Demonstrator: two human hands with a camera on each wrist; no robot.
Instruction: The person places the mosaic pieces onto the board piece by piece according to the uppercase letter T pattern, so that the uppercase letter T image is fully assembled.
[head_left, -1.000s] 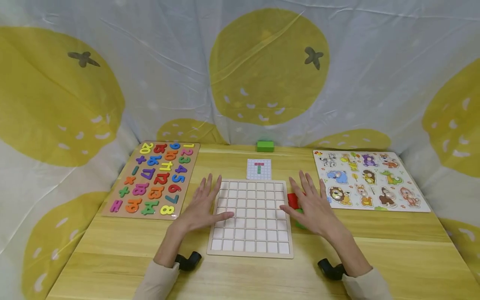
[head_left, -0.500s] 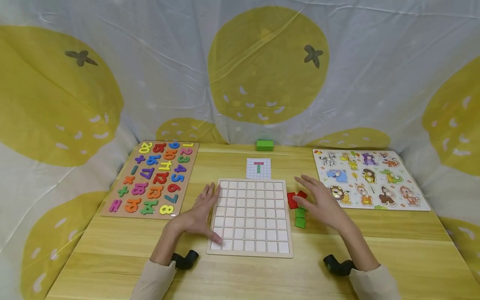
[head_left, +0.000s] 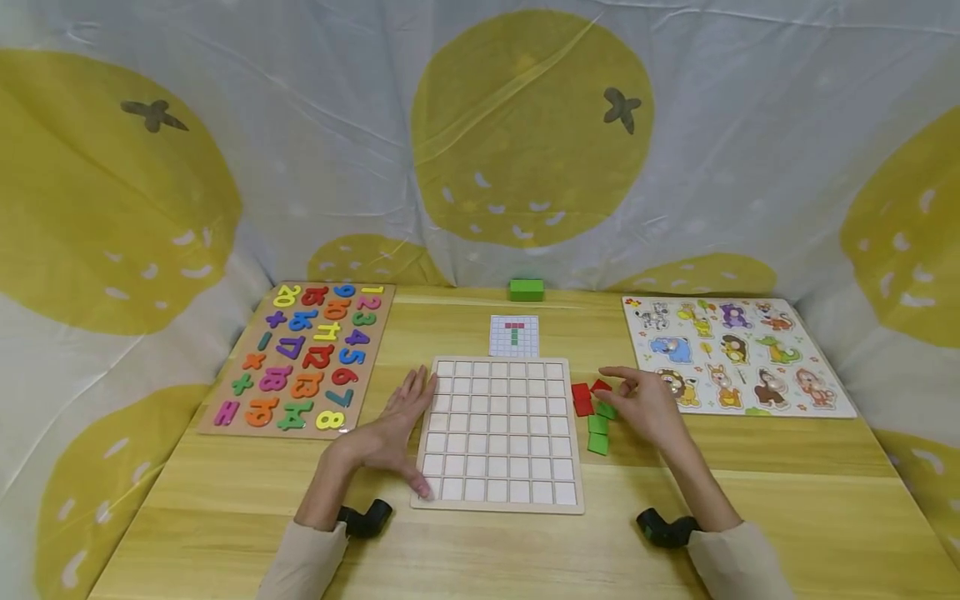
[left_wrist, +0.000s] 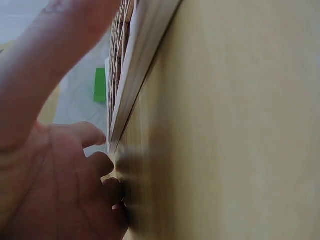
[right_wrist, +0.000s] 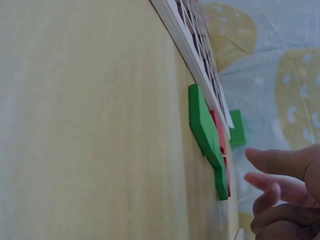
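A wooden grid board (head_left: 501, 423) lies flat at the middle of the table, its cells holding no tiles. My left hand (head_left: 393, 429) is spread along the board's left side, thumb at the near corner, fingertips by the far part of that edge. Right of the board lie several red tiles (head_left: 582, 400) and green tiles (head_left: 597, 423) in a loose cluster. Over them hovers my right hand (head_left: 648, 408), thumb and index finger apart close to a red tile. In the right wrist view, nothing shows between those fingers (right_wrist: 275, 160), and the green tiles (right_wrist: 202, 120) partly hide the red ones.
Behind the board, a gridded card (head_left: 514, 335) shows a red and green T, with a green block (head_left: 527, 290) beyond it. A number puzzle (head_left: 363, 371) lies at left, an animal puzzle (head_left: 757, 329) at right. A patterned cloth (head_left: 337, 125) hangs behind the table.
My left hand has settled back along the board's left edge, thumb moving to the near corner. My right hand has drawn right off the board's edge, uncovering the tiles, its fingers bending above them.
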